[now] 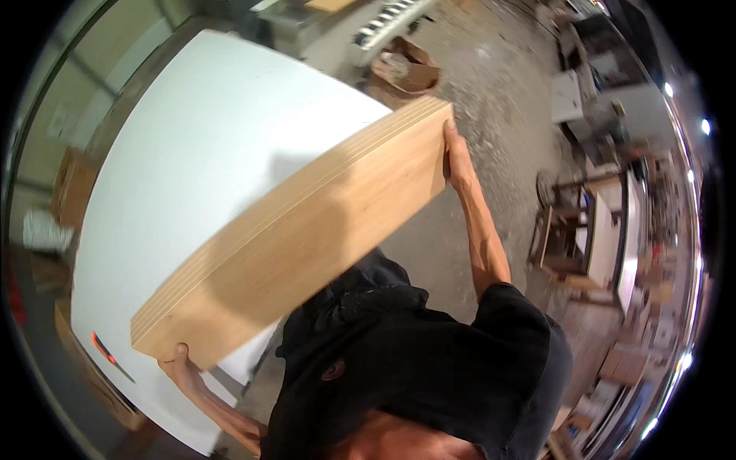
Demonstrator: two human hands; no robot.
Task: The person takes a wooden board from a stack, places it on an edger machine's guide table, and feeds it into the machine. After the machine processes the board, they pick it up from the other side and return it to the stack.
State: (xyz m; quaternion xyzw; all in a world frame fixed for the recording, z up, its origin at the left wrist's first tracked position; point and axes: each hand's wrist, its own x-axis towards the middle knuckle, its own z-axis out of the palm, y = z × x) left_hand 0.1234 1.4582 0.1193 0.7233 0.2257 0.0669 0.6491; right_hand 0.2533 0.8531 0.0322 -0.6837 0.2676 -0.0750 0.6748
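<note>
A person in a black T-shirt (429, 353) is steadying a stack of pale plywood boards (307, 238) in a workshop, both bare hands closing on opposite ends of the load. The left hand (181, 366) is clasping the near-left end, its thumb pressing on the broad face while its other fingers are mostly hiding underneath. The right hand (458, 157) is gripping the far-right short end, the arm reaching well out. The stack is slanting from lower left to upper right in front of the body, overlapping a white tabletop (207, 115); whether any edge is resting there, one cannot tell. Several layers are showing along the long edge, lining up closely.

On the table's left side, an orange-and-black knife (103, 348) is lying apart from the boards. Beyond the far corner, an open cardboard box (410, 69) is sitting near the stack's right end.

The step in hand is, by all appearances, a two-handed handling of the whole stack; the next move seems to be calling for even support at both ends and firm inward pressure, so that no layer is slipping.
</note>
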